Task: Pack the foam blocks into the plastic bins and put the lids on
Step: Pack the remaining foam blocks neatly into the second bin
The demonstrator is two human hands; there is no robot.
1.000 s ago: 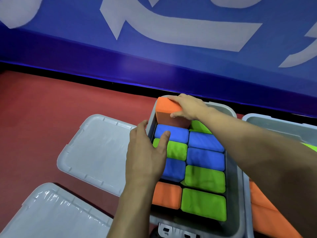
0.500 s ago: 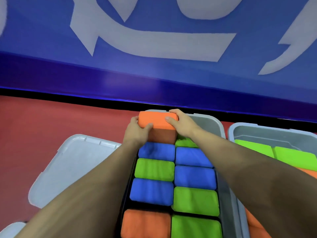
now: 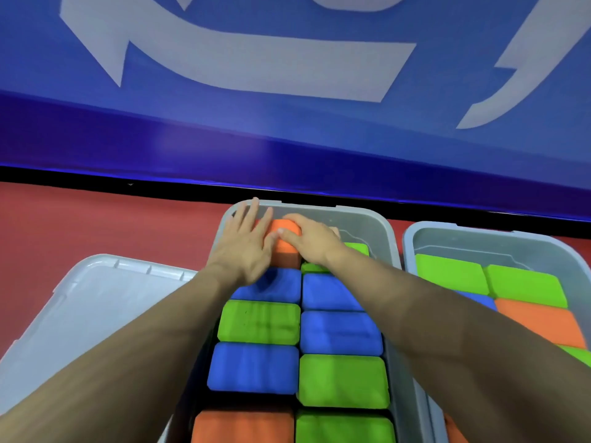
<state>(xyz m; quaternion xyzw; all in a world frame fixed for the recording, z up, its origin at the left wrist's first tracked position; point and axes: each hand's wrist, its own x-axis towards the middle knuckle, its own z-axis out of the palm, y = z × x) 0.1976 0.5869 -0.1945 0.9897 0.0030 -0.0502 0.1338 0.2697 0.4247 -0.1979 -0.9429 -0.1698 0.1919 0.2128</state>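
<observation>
At the far left corner of the centre bin [image 3: 377,225], the orange block [image 3: 283,238] sits lower than half a second ago, when it stood well proud of its neighbours; it is still raised above the blue block just nearer than it. The left hand [image 3: 246,247], earlier curled round the block's left end, now lies flat with straight fingers pressing on its top, fingertips reaching the bin's far rim. The right hand [image 3: 311,239] still bears on the block's right side, fingers bent over the top; whether it grips or only pushes cannot be told.

Counts, largest first. Bins: two, the centre bin and a second bin [image 3: 479,241] just right of it. Lids: one lid [image 3: 96,302] lying flat just left of the centre bin.

Blocks visible in the centre bin: ten.
- Four green, one mostly hidden under the right wrist.
- Four blue.
- Two orange, counting the pressed one.

They lie in two columns. The second bin shows green, orange and blue blocks, partly hidden by the right forearm; no count is possible.
</observation>
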